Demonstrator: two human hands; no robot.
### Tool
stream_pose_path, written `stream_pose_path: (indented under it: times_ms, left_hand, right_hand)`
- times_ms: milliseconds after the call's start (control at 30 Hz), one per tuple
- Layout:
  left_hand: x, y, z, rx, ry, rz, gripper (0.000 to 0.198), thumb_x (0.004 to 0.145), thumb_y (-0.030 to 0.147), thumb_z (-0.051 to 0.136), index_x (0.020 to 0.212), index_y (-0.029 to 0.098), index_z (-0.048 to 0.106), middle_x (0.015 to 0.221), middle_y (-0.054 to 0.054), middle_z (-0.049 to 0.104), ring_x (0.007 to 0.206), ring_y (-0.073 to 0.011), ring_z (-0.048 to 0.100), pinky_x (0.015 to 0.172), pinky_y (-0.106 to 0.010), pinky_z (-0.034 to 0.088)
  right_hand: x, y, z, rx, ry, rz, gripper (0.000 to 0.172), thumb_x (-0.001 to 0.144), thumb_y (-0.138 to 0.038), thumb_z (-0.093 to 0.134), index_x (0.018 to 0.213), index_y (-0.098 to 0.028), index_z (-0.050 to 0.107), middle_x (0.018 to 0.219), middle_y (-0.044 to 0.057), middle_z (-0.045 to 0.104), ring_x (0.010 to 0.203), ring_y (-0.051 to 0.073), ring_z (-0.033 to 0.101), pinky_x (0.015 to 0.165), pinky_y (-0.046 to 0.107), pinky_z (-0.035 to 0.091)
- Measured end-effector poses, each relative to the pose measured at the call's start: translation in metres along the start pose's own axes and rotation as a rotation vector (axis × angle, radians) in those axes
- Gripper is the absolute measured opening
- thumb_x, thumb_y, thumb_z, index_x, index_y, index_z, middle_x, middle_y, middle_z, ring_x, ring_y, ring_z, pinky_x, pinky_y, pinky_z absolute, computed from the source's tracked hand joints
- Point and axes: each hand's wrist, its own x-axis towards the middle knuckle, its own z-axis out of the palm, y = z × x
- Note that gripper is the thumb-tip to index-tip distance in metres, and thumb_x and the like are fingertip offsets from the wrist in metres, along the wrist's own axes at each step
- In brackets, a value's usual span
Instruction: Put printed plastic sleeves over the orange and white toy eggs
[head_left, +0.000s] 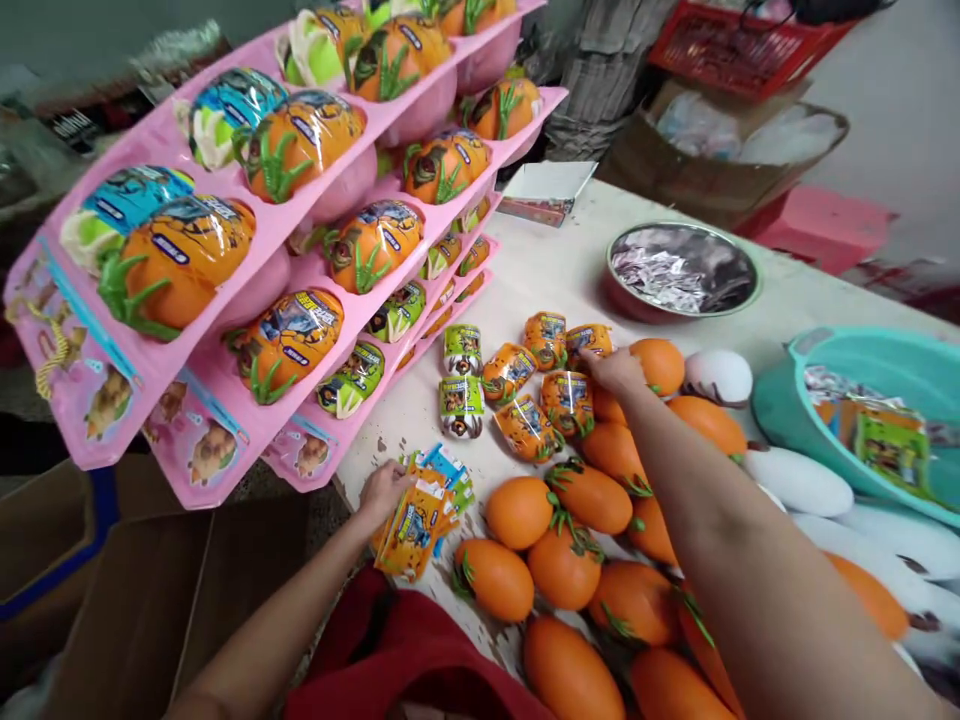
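Note:
My left hand (381,490) has its fingers closed on the edge of a fanned pile of printed plastic sleeves (414,520), orange, green and blue, at the table's near edge. My right hand (619,372) reaches out and grips an orange egg-shaped toy in a printed sleeve (586,340); its fingertips are partly hidden. Several other sleeved toys stand beside it, orange ones (545,338) and two white ones in green sleeves (460,404). Bare orange egg toys (519,512) with green claws lie in a heap under and around my right forearm.
Pink trays (296,225) filled with sleeved eggs are stacked high on the left. White eggs (799,480) lie at right beside a teal basin (772,390) of packets. A metal bowl (611,290) of silvery packets and a booklet (551,182) stand farther back. Cardboard boxes (142,590) sit below left.

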Motion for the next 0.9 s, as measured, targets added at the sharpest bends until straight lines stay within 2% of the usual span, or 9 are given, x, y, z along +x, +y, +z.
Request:
stream_pose_path:
  times_ms: [67,167,267,333,467,567,667,733,900]
  left_hand:
    - [0.001,-0.003,0.000,0.002,-0.001,-0.017,0.031,0.078,0.048,0.063,0.086,0.018,0.060,0.082,-0.001,0.065,0.077,-0.0168,0.060,0.064,-0.023,0.037]
    - [-0.007,-0.003,-0.004,0.027,0.049,-0.027,0.039,0.071,0.051,0.069,0.091,0.019,0.058,0.092,-0.004,0.064,0.083,-0.0188,0.059,0.065,-0.024,0.037]
    - [-0.023,-0.005,-0.007,0.106,0.106,-0.011,0.040,0.073,0.052,0.067,0.094,0.019,0.058,0.103,-0.007,0.061,0.092,-0.0211,0.058,0.069,-0.027,0.037]
    - [-0.033,-0.008,-0.005,0.166,0.060,0.009,0.035,0.072,0.051,0.068,0.086,0.019,0.060,0.097,-0.006,0.062,0.091,-0.0216,0.058,0.069,-0.027,0.037]
    - [-0.043,-0.015,0.004,0.177,-0.018,0.001,0.021,0.080,0.038,0.063,0.071,0.019,0.060,0.084,-0.003,0.064,0.081,-0.0182,0.059,0.067,-0.026,0.036]
    - [-0.044,-0.019,0.008,0.156,0.003,0.004,0.019,0.086,0.033,0.055,0.075,0.020,0.062,0.086,-0.003,0.066,0.081,-0.0163,0.059,0.068,-0.025,0.036]
    - [-0.044,-0.023,0.007,0.150,0.036,-0.013,0.023,0.084,0.042,0.058,0.086,0.019,0.064,0.093,-0.006,0.066,0.083,-0.0189,0.060,0.066,-0.026,0.036]
    - [-0.043,-0.024,0.007,0.148,0.044,-0.022,0.027,0.082,0.045,0.061,0.085,0.018,0.065,0.091,-0.007,0.067,0.081,-0.0204,0.060,0.064,-0.027,0.035]
    - [-0.040,-0.032,0.004,0.111,0.029,0.023,0.018,0.088,0.026,0.052,0.085,0.019,0.068,0.081,-0.005,0.068,0.077,-0.0173,0.060,0.065,-0.025,0.035]
  right_hand:
    - [-0.005,0.001,-0.003,-0.060,0.035,0.057,0.072,0.076,-0.052,0.067,0.121,0.002,0.049,0.124,0.036,0.047,0.119,0.046,0.046,0.093,0.061,0.038]
    - [-0.032,0.004,-0.021,-0.007,0.182,-0.002,0.071,0.080,-0.050,0.064,0.128,-0.001,0.044,0.130,0.031,0.044,0.126,0.041,0.040,0.100,0.057,0.035]
    - [-0.093,0.014,-0.037,0.179,0.353,-0.203,0.065,0.082,-0.050,0.059,0.130,-0.008,0.045,0.130,0.023,0.046,0.126,0.035,0.041,0.102,0.054,0.035]
    - [-0.147,0.020,-0.040,0.313,0.360,-0.330,0.057,0.084,-0.052,0.056,0.128,-0.016,0.048,0.127,0.016,0.049,0.121,0.031,0.046,0.099,0.051,0.041]
    - [-0.251,0.028,-0.027,0.517,0.071,-0.390,0.041,0.085,-0.045,0.060,0.119,-0.024,0.056,0.118,0.010,0.056,0.110,0.027,0.053,0.095,0.048,0.045]
    - [-0.299,0.031,-0.010,0.646,-0.150,-0.364,0.030,0.085,-0.038,0.062,0.112,-0.027,0.060,0.112,0.008,0.059,0.104,0.027,0.055,0.095,0.047,0.045]
    - [-0.325,0.030,0.006,0.732,-0.304,-0.344,0.024,0.081,-0.035,0.067,0.104,-0.029,0.064,0.104,0.007,0.063,0.100,0.028,0.056,0.095,0.047,0.043]
    - [-0.335,0.029,0.014,0.746,-0.393,-0.346,0.022,0.081,-0.035,0.068,0.103,-0.029,0.065,0.103,0.006,0.063,0.099,0.028,0.056,0.094,0.046,0.044]
    - [-0.345,0.026,0.030,0.654,-0.475,-0.401,0.022,0.086,-0.037,0.060,0.105,-0.027,0.064,0.106,0.007,0.062,0.099,0.027,0.057,0.091,0.044,0.046]
